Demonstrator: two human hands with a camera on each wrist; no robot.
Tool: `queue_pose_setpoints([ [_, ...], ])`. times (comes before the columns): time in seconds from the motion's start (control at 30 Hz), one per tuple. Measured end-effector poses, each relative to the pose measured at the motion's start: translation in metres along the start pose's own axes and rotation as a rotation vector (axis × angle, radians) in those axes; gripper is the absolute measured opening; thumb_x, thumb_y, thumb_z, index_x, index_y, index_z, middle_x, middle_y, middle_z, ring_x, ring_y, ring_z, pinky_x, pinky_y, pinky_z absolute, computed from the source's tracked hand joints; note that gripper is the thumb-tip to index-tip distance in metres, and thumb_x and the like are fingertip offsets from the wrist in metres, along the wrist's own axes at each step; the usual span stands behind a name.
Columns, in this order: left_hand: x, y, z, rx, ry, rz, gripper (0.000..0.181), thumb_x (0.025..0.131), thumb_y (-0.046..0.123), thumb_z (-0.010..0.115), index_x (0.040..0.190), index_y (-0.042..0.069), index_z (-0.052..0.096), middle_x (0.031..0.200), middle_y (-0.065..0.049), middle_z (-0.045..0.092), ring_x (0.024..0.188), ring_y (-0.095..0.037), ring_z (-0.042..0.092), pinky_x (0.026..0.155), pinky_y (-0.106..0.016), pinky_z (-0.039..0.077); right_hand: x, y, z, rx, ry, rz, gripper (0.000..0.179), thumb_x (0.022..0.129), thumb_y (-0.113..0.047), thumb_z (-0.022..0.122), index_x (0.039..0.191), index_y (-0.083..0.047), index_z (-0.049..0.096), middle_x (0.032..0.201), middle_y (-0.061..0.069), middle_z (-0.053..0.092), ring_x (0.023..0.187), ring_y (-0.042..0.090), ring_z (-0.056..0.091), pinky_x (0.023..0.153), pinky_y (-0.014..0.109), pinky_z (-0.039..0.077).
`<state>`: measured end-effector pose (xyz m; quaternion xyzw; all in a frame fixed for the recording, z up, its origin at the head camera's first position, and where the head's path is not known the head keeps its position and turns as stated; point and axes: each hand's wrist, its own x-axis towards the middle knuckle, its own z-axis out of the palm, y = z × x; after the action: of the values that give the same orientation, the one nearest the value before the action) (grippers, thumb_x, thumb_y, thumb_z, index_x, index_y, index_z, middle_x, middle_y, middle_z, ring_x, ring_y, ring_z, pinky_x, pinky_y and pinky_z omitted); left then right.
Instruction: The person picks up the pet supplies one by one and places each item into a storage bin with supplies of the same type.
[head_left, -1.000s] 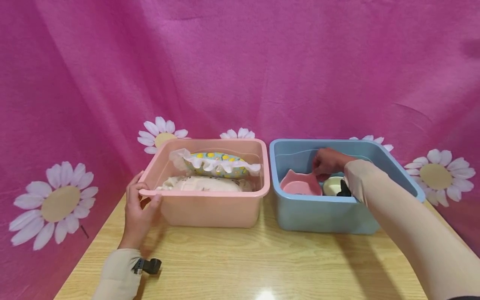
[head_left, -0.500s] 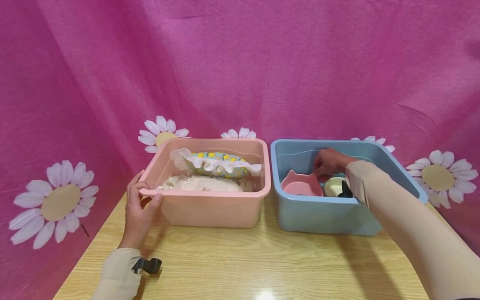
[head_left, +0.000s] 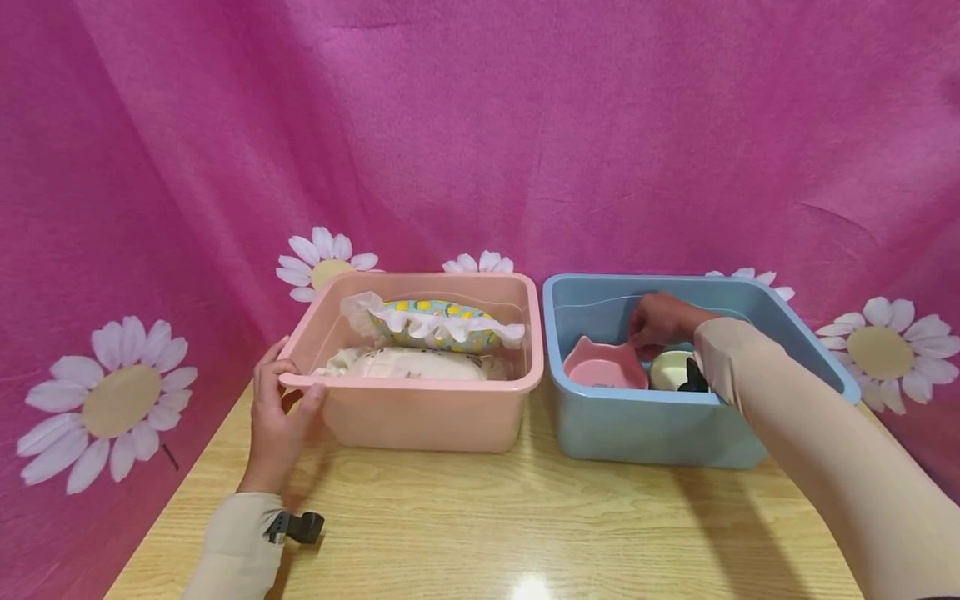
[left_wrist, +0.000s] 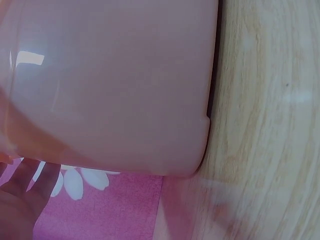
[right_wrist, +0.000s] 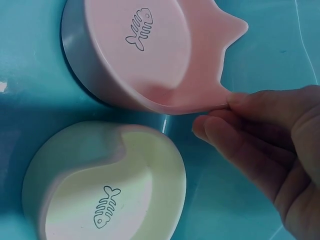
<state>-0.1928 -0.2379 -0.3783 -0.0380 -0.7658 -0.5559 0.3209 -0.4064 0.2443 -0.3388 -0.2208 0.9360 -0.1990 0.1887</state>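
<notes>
Inside the blue tub (head_left: 637,427), my right hand (head_left: 663,321) pinches the ear-shaped corner of a pink cat-shaped pet bowl (right_wrist: 145,55) between thumb and fingers. A fishbone is drawn on the bowl's floor. Beside it in the tub sits a pale green pet bowl (right_wrist: 107,190) with the same fishbone mark, partly hidden by my sleeve in the head view. My left hand (head_left: 277,408) grips the near left corner of the pink tub (head_left: 427,417), thumb on the front rim and fingers along the side.
In the pink tub lie a blue lemon-print cushion (head_left: 442,325) with white ruffles and a cream cloth item (head_left: 412,365). Both tubs stand side by side on a wooden table (head_left: 450,517). A magenta curtain (head_left: 450,125) with daisies hangs close behind.
The head view has shifted very slightly. Both hands keep their places, the right at the pink bowl's corner and the left on the pink tub's rim.
</notes>
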Motion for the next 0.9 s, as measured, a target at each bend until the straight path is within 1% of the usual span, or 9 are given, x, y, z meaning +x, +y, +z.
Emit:
queue_pose_setpoints([
  [0.27,0.0008,-0.0018,0.0008,-0.009,-0.005,-0.008,0.035,0.084,0.005,0.06,0.107,-0.011,0.039,0.149,-0.013,0.032,0.126,-0.031,0.042,0.088,-0.02,0.043,-0.0004,0.002,0.0006,0.031,0.001,-0.009,0.009,0.083,0.0,0.067,0.08,0.008,0.069,0.064,0.01,0.068,0.059,0.018,0.067,0.059,0.031,0.056],
  [0.43,0.0002,-0.0013,0.0002,-0.022,-0.003,-0.004,0.035,0.084,0.004,0.061,0.106,-0.012,0.039,0.149,-0.014,0.032,0.126,-0.033,0.042,0.088,-0.021,0.043,-0.0001,0.0008,0.0002,0.028,-0.007,-0.007,0.009,0.083,0.0,0.066,0.08,0.008,0.069,0.065,0.011,0.069,0.06,0.018,0.068,0.059,0.03,0.056],
  [0.67,0.0004,0.0002,-0.0003,0.0,-0.011,-0.007,0.035,0.085,0.005,0.06,0.107,-0.012,0.039,0.149,-0.013,0.032,0.126,-0.032,0.042,0.089,-0.02,0.043,-0.0015,-0.0049,-0.0021,0.025,0.039,-0.052,0.01,0.084,0.0,0.066,0.081,0.008,0.07,0.068,0.013,0.069,0.062,0.02,0.068,0.06,0.031,0.056],
  [0.9,0.0011,-0.0044,0.0,-0.002,0.003,-0.018,0.038,0.085,0.008,0.06,0.109,-0.012,0.039,0.148,-0.016,0.031,0.126,-0.035,0.041,0.087,-0.018,0.043,0.0,-0.0059,-0.0005,0.073,0.032,-0.033,0.012,0.084,0.001,0.067,0.086,0.012,0.069,0.07,0.013,0.07,0.062,0.018,0.069,0.061,0.03,0.057],
])
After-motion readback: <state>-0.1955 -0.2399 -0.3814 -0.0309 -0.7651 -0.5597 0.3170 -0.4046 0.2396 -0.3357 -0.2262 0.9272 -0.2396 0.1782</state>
